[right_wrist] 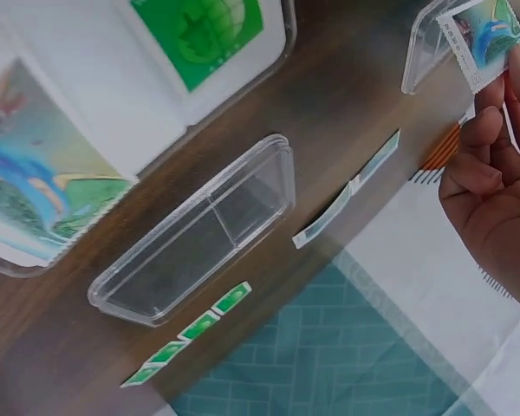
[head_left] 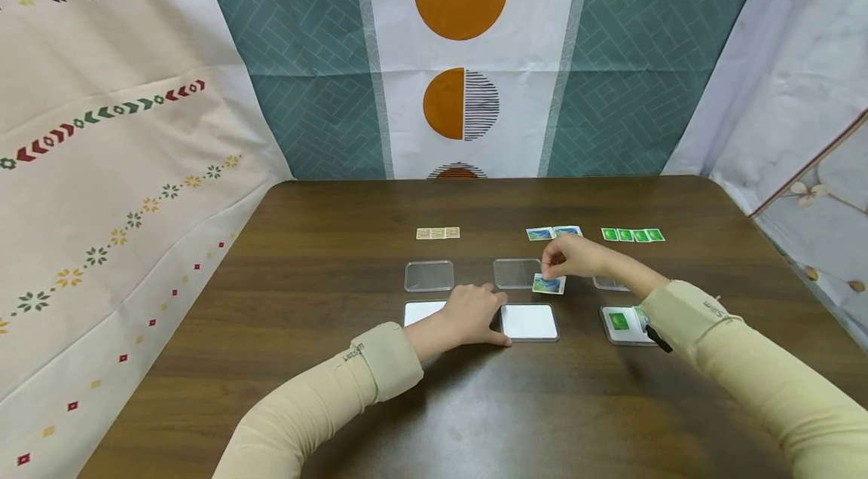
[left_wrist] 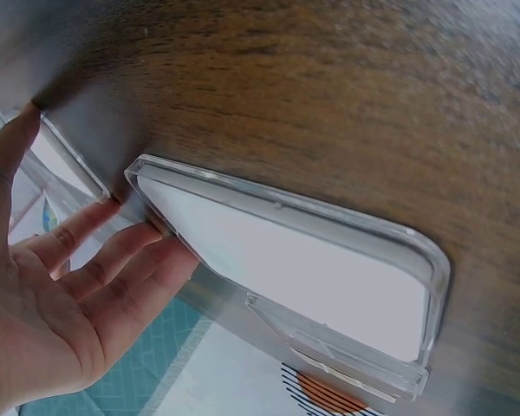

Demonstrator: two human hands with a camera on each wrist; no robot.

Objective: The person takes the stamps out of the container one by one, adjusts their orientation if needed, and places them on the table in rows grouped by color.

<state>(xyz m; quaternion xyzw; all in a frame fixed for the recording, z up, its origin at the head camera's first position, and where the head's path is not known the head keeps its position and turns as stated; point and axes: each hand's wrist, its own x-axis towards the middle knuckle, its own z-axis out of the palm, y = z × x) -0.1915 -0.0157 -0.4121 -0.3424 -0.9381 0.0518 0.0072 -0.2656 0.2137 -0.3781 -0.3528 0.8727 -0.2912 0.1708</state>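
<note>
My right hand [head_left: 573,257] pinches a landscape stamp [head_left: 549,287] between thumb and fingers, above the table beside the middle clear plastic lid [head_left: 515,273]. In the right wrist view, this stamp [right_wrist: 484,39] has perforated edges and a blue and green picture. The left hand [head_left: 468,313] spans the left end of the middle plastic case [head_left: 530,322], thumb and index finger at its two corners; the case has a plain white insert. Left of that hand lies another white case [head_left: 420,311], partly covered by the hand.
The right case [head_left: 631,336] holds a green stamp [head_left: 618,321] and a landscape stamp [right_wrist: 35,173]. Clear lids [head_left: 429,277] stand behind the cases, the right one [right_wrist: 199,234] partly hidden by the arm. Farther back lie tan stamps [head_left: 438,233], landscape stamps [head_left: 540,234] and green stamps [head_left: 634,236].
</note>
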